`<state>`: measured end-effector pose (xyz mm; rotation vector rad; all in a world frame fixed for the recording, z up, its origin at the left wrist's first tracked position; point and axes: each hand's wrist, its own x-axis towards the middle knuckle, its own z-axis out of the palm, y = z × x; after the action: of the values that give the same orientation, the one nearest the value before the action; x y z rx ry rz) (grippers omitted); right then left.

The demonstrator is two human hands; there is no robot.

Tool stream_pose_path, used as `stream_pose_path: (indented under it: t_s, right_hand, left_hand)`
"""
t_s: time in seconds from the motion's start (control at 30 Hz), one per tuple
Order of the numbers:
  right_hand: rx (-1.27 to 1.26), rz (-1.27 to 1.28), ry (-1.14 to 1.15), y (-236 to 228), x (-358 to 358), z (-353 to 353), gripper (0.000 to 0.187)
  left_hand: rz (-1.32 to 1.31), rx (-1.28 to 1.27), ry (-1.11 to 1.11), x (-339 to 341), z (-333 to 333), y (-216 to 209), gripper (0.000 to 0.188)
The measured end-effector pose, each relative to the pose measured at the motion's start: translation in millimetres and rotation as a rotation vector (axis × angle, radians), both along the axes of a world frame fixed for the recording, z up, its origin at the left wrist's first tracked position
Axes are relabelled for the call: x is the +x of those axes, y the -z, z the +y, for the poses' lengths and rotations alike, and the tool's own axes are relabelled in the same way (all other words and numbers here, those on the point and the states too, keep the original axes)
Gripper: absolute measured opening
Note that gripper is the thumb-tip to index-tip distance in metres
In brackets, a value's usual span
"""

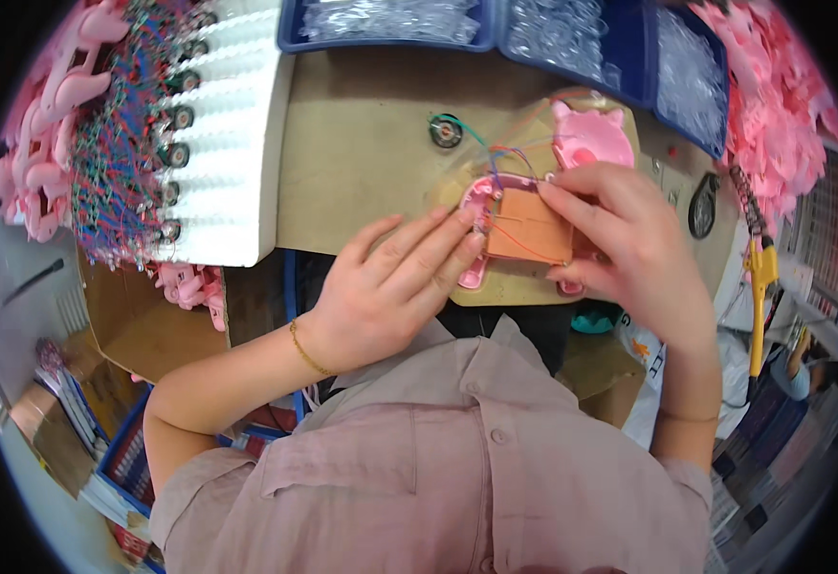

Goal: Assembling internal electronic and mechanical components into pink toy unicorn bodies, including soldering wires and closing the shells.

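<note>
A pink plastic toy body shell [473, 275] lies at the table's near edge, with an orange rectangular block [534, 228] set in its middle. My left hand [387, 277] rests on the shell's left side with its fingers stretched out. Around the right side of the shell and block, my right hand [634, 244] has its index fingertip at the block's upper corner and its thumb lower down. Thin coloured wires [510, 153] run from the shell toward a small round speaker [446, 131]. Beyond lies a pink animal-head shell [593, 134]. The right palm hides part of the body shell.
A white ridged foam tray [268, 143] at left carries several wired speakers. Blue bins [496, 43] of clear plastic parts line the back. Pink parts [773, 86] pile up at far right, near a yellow-handled tool [761, 277]. Below the tray stands a cardboard box [142, 325].
</note>
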<state>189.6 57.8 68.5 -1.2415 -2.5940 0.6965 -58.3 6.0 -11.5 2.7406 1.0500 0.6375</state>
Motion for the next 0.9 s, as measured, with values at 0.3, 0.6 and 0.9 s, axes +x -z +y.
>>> stream_pose_path:
  t_s: [0.3,0.6,0.9]
  right_hand:
    - [0.081,0.127,0.137,10.9,13.0,-18.2,0.058]
    - [0.183,0.017,0.261,9.9,29.6,-24.9,0.046]
    - [0.291,0.081,0.303,27.8,28.1,-36.3,0.043]
  left_hand:
    - [-0.133,-0.174,0.006,-0.2,21.1,-22.4,0.043]
    - [-0.148,-0.250,-0.002,50.4,59.0,-41.9,0.025]
    - [0.074,-0.009,0.022,54.0,44.7,-38.4,0.039]
